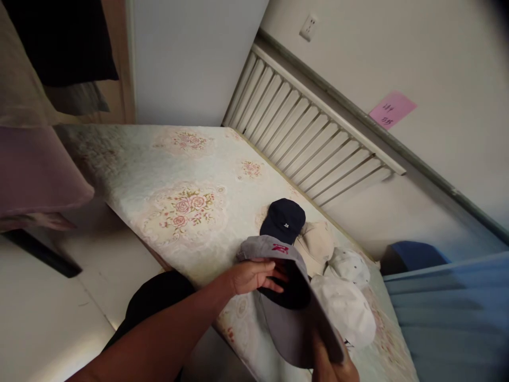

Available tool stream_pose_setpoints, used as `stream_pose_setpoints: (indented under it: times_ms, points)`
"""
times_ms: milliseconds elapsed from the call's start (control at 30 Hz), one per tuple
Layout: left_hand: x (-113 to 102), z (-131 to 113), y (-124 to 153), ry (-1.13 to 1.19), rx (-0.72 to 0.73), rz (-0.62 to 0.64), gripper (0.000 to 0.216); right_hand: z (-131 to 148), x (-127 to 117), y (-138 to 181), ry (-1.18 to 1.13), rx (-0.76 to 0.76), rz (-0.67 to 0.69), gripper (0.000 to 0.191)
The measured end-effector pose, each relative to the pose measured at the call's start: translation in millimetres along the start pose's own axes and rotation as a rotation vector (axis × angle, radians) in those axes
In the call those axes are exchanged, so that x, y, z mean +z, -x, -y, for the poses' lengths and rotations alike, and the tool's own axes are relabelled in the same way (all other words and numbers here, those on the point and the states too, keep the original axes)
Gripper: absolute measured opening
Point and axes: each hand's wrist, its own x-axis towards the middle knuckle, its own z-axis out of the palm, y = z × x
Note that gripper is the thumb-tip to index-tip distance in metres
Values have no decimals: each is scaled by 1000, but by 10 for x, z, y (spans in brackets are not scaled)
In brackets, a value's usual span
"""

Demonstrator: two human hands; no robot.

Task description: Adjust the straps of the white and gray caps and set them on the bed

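Note:
A grey baseball cap [288,331] with a red letter-like mark is held tilted above the bed, its dark inner side facing me. My right hand [332,366] grips the cap's edge at the lower right, partly cut off by the frame. My left hand [254,277] reaches into the cap's opening, fingers stretched and apart against the dark lining. Just behind lies a navy cap [283,218] with a small white mark. Beside it are a beige cap [318,241], a pale cap [350,266] and a white cap [344,310], close together.
The bed [222,170] has a pale floral cover. A slatted white rail [314,127] runs along the wall side. At right hangs a blue curtain [453,307], with a blue object [417,258] behind it. A pink padded seat [40,170] stands at left.

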Motion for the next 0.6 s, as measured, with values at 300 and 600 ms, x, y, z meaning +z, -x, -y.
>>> stream_pose_setpoints:
  times_ms: [300,600]
  points:
    - [-22,-26,-26,-87,103,-177,30,8,-146,-267,-4,369,116,67]
    - [-21,141,-98,-530,-98,-266,11,149,-12,-36,-31,320,162,65]
